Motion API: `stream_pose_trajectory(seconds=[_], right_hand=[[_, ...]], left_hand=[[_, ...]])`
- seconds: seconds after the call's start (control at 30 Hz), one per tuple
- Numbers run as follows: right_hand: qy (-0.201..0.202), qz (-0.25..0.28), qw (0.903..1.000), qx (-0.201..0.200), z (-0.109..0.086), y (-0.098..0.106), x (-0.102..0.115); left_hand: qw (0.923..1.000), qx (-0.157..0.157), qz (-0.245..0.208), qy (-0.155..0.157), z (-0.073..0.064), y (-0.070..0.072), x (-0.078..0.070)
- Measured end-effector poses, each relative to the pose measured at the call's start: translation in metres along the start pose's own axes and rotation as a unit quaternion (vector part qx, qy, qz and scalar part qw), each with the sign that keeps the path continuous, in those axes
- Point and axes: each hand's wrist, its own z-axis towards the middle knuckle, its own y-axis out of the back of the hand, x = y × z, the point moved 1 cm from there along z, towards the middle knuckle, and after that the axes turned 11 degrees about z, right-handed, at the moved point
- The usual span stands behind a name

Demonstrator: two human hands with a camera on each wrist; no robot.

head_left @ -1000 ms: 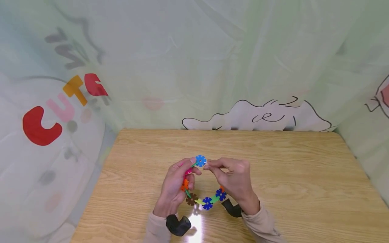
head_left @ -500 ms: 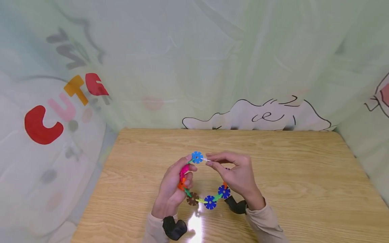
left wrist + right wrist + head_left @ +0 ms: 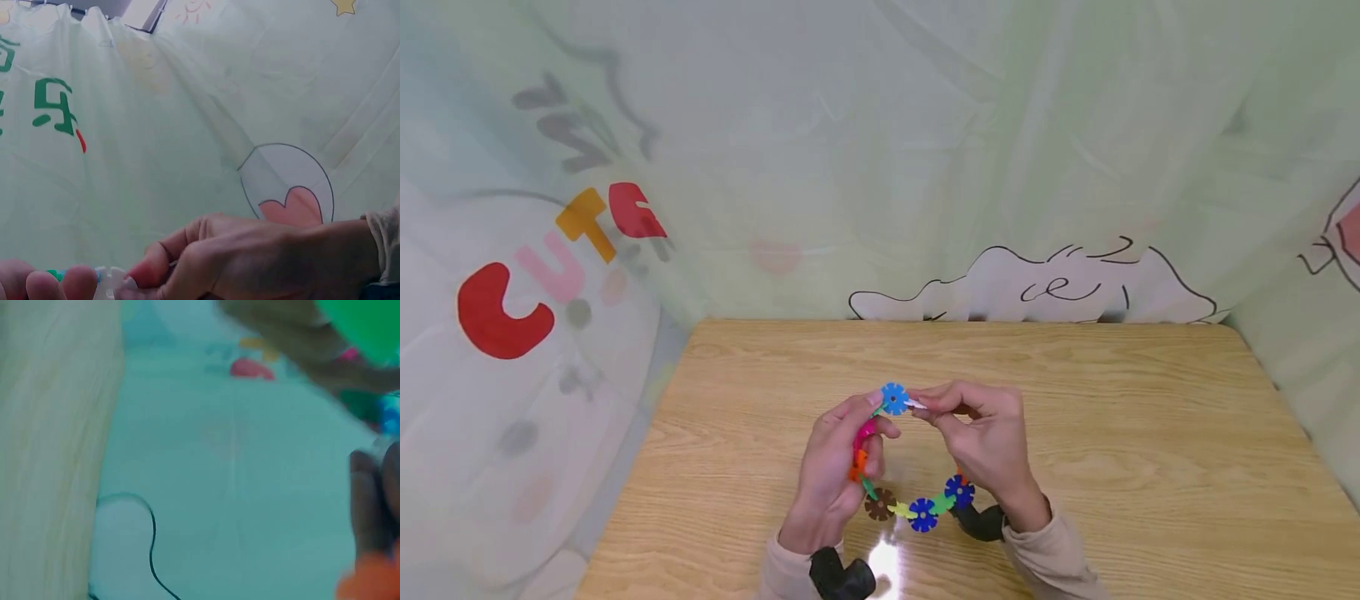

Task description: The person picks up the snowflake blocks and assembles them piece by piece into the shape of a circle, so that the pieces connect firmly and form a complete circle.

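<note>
A chain of notched plastic snowflake discs loops between the hands in the head view. My left hand (image 3: 831,471) pinches it near the light blue disc (image 3: 894,398), a green disc at the thumb and pink and orange discs by the curled fingers. Edge-on, a white disc (image 3: 917,404) meets the light blue one; my right hand (image 3: 996,433) pinches it between thumb and forefinger. Below hang a brown disc (image 3: 881,505), a yellow disc (image 3: 902,510) and dark blue discs with a green one between. The chain's right end passes behind the right hand.
The hands are over a wooden table (image 3: 1150,433) with a bright glare spot near its front. A printed curtain (image 3: 880,167) stands behind the table and on both sides. Black wrist mounts (image 3: 842,577) sit on the sleeves.
Both hands and the chain shifted slightly away, then came back nearer. The right fingers have changed their pinch on the white disc, which now sits close against the light blue one.
</note>
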Motion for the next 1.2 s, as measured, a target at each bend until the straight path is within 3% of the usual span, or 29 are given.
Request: stream_pose_trajectory(seconds=[0.2,0.37,0.47,0.63,0.7,0.87,1.0,1.07,1.2], right_hand=[[0.081,-0.070,0.9942,0.010,0.003,-0.002,0.003],[0.081,-0.145,0.9859,0.021,0.004,0.001,0.005],[0.105,-0.196,0.9745,0.028,0.004,0.000,0.005],[0.149,-0.290,0.9448,0.024,0.003,-0.001,0.008],[0.152,-0.302,0.9410,0.023,0.002,-0.001,0.010],[0.149,-0.270,0.9506,0.040,0.002,0.002,0.010],[0.107,-0.238,0.9629,0.069,0.002,0.005,0.006],[0.084,-0.229,0.9662,0.083,0.002,0.005,0.004],[0.070,-0.201,0.9727,0.093,0.003,0.004,0.000]], left_hand=[[0.9992,-0.013,0.016,-0.036,-0.004,-0.001,-0.006],[0.9983,-0.042,0.021,-0.034,-0.002,-0.004,-0.005],[0.9978,-0.056,0.022,-0.029,-0.002,-0.005,-0.004],[0.9974,-0.061,0.029,-0.024,0.000,-0.006,-0.002],[0.9973,-0.058,0.040,-0.023,0.001,-0.005,-0.002],[0.9934,-0.005,0.114,-0.004,0.004,0.002,-0.004],[0.9840,0.061,0.167,0.016,0.005,0.007,-0.006],[0.9821,0.074,0.173,0.015,0.005,0.007,-0.005],[0.9853,0.066,0.157,-0.002,0.004,0.006,-0.003]])
